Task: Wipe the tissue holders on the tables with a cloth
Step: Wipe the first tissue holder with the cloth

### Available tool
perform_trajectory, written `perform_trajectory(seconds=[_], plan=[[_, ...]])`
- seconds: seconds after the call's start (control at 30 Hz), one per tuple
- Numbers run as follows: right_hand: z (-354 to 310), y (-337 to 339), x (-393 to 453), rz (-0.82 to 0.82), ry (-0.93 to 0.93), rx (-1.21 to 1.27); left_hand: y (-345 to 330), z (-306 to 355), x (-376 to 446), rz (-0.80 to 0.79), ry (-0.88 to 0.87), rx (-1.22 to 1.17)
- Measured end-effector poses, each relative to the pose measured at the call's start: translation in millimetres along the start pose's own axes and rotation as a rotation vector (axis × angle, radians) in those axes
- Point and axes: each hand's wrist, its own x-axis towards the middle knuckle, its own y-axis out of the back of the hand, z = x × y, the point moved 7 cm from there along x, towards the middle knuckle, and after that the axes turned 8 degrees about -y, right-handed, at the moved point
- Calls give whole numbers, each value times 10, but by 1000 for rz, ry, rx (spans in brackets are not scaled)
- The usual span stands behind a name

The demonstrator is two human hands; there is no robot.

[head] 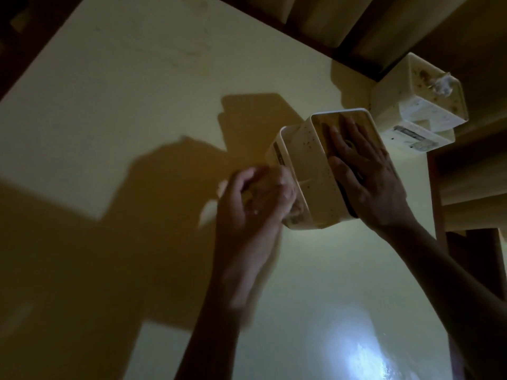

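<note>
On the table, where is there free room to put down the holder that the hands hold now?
The wide bare part of the table, left of the held tissue holder and beyond the left hand with its cloth, is free. The near part with the bright glare is bare too. The far right corner is crowded: a second tissue holder stands there, close to the right hand.

Both bare forearms reach up and forward from the lower edge of the view. The right hand (365,174) lies flat with straight, slightly spread fingers (338,138) pressed against the top face of the cream plastic box-shaped tissue holder (315,171), its wrist bent back. The left hand (255,198) is blurred, its fingers curled round a crumpled pale cloth (211,207) held against the holder's near side.
</note>
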Motion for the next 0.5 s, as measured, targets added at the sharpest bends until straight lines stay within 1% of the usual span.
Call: perform_trajectory(seconds=[0.07, 0.17, 0.27, 0.37, 0.43, 0.5], plan=[[-6, -3, 1, 4, 2, 3, -1, 146, 197, -21, -72, -52], [-24, 8, 7, 17, 35, -9, -81, 262, 502, -86, -124, -5], [-2, 12, 10, -10, -3, 41, -168, 388, 705, -57, -259, 152], [-10, 31, 5, -1, -4, 29, -307, 471, 749, -10, -404, 387], [-18, 31, 5, 2, -8, 27, -395, 461, 735, 4, -484, 524], [-18, 29, 2, 2, -16, 23, -432, 435, 722, 7, -537, 602]])
